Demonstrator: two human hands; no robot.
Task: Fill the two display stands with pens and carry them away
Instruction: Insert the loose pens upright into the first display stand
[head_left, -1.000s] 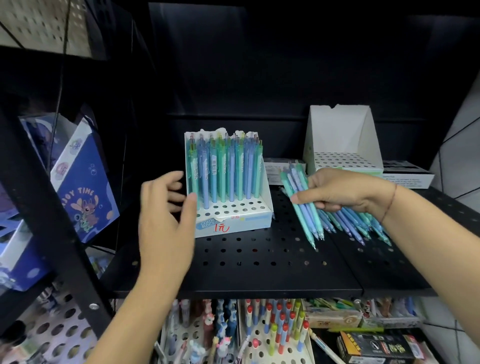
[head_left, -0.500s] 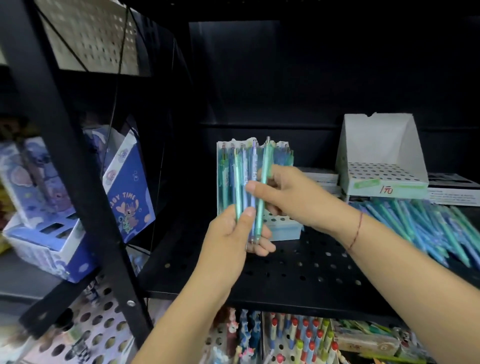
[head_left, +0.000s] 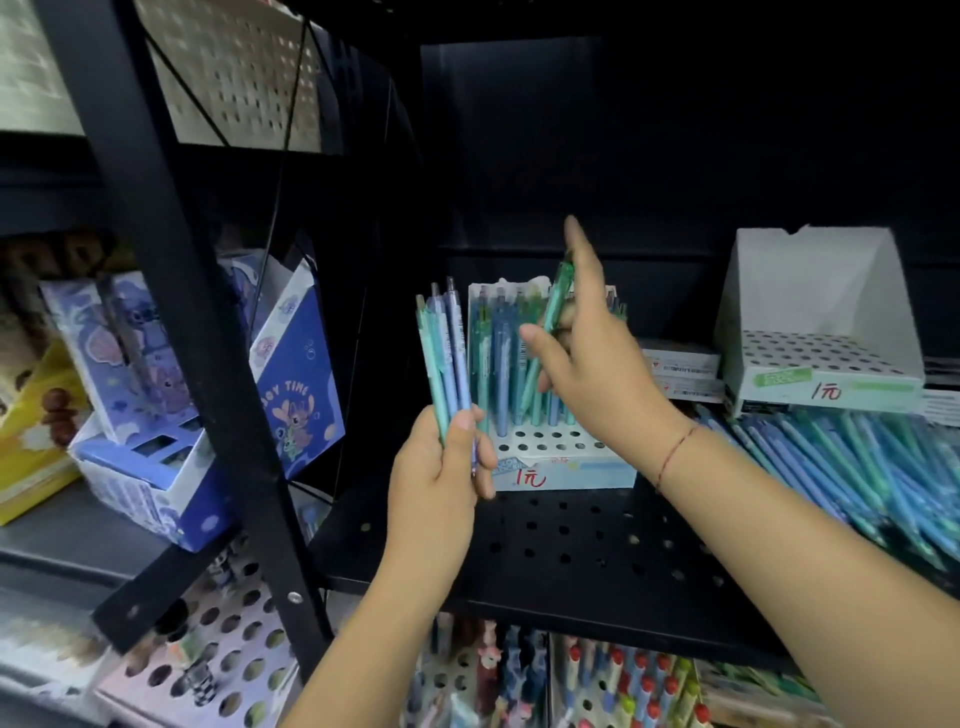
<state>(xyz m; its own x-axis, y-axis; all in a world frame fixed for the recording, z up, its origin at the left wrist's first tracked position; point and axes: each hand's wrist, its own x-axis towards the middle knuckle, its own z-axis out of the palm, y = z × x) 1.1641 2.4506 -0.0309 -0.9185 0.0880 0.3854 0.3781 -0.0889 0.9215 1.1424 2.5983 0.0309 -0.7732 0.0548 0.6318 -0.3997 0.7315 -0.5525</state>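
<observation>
My left hand (head_left: 441, 467) grips a small upright bunch of blue and green pens (head_left: 444, 353) in front of the shelf. My right hand (head_left: 592, 364) pinches a single green pen (head_left: 550, 322), tilted, over the partly filled display stand (head_left: 561, 462), whose back rows hold several pens. A second white display stand (head_left: 821, 358) with bare holes sits at the back right. A loose pile of pens (head_left: 857, 467) lies on the shelf in front of it.
A black perforated shelf (head_left: 545, 540) carries the stands. A black slanted post (head_left: 171, 291) runs down the left. Blue cartoon boxes (head_left: 296, 379) stand left of it. Flat white boxes (head_left: 680, 364) lie between the stands. Lower racks hold more pens (head_left: 623, 680).
My right hand passed a bunch of pens to my left hand, then drew one green pen out and lifted it toward the left stand. The view shifted left.
</observation>
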